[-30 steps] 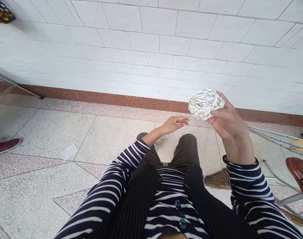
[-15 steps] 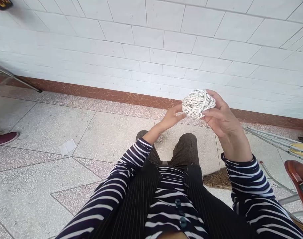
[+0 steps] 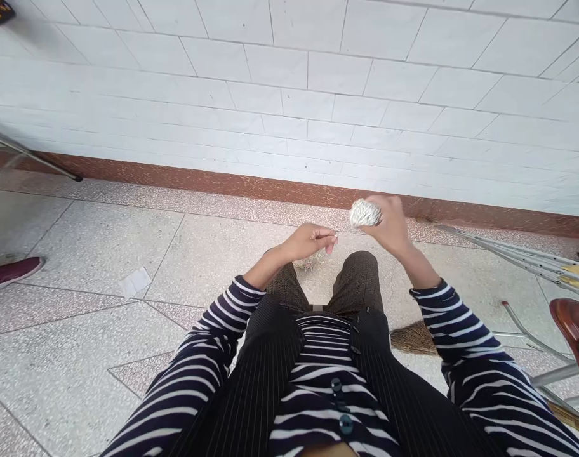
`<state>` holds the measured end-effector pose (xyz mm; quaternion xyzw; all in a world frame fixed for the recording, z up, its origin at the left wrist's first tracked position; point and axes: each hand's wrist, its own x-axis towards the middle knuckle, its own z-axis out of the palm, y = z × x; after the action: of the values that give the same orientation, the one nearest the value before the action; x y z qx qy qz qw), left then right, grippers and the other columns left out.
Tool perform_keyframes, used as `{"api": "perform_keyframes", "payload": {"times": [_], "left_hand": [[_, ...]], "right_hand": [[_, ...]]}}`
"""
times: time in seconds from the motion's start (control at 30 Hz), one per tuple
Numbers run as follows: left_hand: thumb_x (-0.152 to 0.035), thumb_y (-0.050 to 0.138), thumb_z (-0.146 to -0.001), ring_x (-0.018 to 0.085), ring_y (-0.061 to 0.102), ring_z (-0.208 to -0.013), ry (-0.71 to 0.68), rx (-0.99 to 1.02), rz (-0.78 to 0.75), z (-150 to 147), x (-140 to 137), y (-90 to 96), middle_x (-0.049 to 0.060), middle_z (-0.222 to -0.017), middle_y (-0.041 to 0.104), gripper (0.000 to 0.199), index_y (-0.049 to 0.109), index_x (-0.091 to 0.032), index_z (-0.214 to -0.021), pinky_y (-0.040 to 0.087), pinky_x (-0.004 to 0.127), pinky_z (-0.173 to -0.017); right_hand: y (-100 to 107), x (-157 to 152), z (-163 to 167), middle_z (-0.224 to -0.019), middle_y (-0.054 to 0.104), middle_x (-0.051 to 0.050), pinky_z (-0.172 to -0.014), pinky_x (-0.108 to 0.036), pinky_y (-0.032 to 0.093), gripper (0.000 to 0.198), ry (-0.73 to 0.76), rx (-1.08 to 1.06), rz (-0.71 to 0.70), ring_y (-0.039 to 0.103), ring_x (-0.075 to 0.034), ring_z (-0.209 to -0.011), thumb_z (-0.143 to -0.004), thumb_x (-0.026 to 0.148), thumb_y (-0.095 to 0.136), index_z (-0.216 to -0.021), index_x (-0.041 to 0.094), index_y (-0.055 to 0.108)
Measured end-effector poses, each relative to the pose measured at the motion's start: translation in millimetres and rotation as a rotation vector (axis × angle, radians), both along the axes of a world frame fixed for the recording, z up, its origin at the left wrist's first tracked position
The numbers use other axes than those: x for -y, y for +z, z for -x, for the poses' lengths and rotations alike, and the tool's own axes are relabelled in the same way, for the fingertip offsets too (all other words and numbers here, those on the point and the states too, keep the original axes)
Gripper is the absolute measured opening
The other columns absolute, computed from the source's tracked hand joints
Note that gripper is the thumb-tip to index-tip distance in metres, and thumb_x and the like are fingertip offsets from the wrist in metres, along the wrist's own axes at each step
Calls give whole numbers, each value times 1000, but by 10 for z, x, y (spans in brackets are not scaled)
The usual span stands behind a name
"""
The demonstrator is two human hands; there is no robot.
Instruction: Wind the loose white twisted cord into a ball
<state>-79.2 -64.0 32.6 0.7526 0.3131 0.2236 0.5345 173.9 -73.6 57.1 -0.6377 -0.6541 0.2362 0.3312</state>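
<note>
My right hand (image 3: 389,222) is closed around a small wound ball of white cord (image 3: 364,214) with dark flecks, held in front of my knees. My left hand (image 3: 311,243) sits lower and to the left, apart from the ball. Its thumb and forefinger are pinched together, with a tiny pale bit at the tips, too small to make out. Below the left hand, a loose tangle of pale strands (image 3: 311,261) shows on the floor near my knees, partly hidden by the hand.
Ahead is a white tiled wall (image 3: 332,101) with a reddish-brown skirting. A straw broom (image 3: 413,337) lies right of my legs, by a metal-framed chair (image 3: 570,330) and metal rails (image 3: 503,251). Leftward are a white paper (image 3: 135,282), another person's maroon shoe (image 3: 16,273) and a metal leg (image 3: 56,166).
The cord ball has come down and been turned in my right hand. My left hand has let go of it, moved lower left and pinched its fingers together.
</note>
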Motion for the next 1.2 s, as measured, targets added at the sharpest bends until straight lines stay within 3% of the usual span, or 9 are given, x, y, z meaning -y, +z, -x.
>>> {"api": "perform_keyframes", "payload": {"times": [0.1,0.2,0.37,0.53,0.63,0.73,0.83,1.03,1.2], "left_hand": [[-38,56,-97,15,63,-71,69,-86,-185,7,-196,23,1,-74,72,36,72,-18,-73,43,26,-73],[-36,56,-97,18,67,-81,95,-88,-285,-70,-302,-106,2,-82,76,31,75,-19,-79,45,27,-78],[-39,56,-97,21,70,-91,171,-21,-211,-266,-277,-414,5,-94,78,31,78,-17,-91,49,29,-84],[-35,57,-95,17,66,-75,118,-47,-71,-376,-213,-633,4,-80,75,31,77,-14,-83,48,27,-74],[-39,58,-95,15,64,-73,20,-44,-3,-350,-169,-647,3,-78,74,35,76,-15,-78,47,26,-75],[-42,59,-96,16,67,-84,-3,29,91,-266,-150,-636,5,-84,76,37,77,-15,-79,49,28,-84],[-44,65,-92,18,69,-91,12,68,174,-178,-166,-698,6,-89,78,32,79,-16,-83,50,30,-91],[-39,85,-72,21,70,-100,150,125,373,-167,-199,-1022,7,-101,78,31,79,-16,-91,52,35,-96],[-39,83,-73,20,70,-97,218,193,422,-222,-194,-1228,11,-105,76,48,75,-13,-113,54,32,-85]], "right_hand": [[-200,189,161,-116,59,-9,-100,-56,50,61,200,-165,151,56,-33,-109,-60,39,88,-115,28,64],[-257,374,222,-114,64,-6,-93,-47,55,61,285,-410,299,61,-28,-107,-63,42,85,-117,29,61],[-142,506,136,-126,65,-4,-91,-41,59,69,289,-938,479,65,-25,-113,-56,26,89,-118,30,58],[140,385,139,-136,64,-1,-96,-45,60,78,263,-1059,360,65,-27,-121,-54,24,90,-124,37,61],[279,235,134,-133,66,-3,-104,-49,56,73,184,-894,209,64,-27,-121,-57,30,91,-125,33,65],[326,110,75,-123,69,-5,-111,-54,50,62,-9,-609,13,64,-28,-117,-55,31,93,-113,27,70],[333,74,21,-122,67,-5,-112,-54,50,62,-108,-563,-132,64,-28,-117,-56,32,94,-112,28,69],[485,204,77,-120,68,-3,-97,-48,62,52,53,-852,-15,66,-25,-116,-68,34,88,-115,31,65],[670,258,185,-121,69,-3,-92,-49,65,51,81,-900,12,65,-29,-121,-66,36,90,-111,31,66]]}}
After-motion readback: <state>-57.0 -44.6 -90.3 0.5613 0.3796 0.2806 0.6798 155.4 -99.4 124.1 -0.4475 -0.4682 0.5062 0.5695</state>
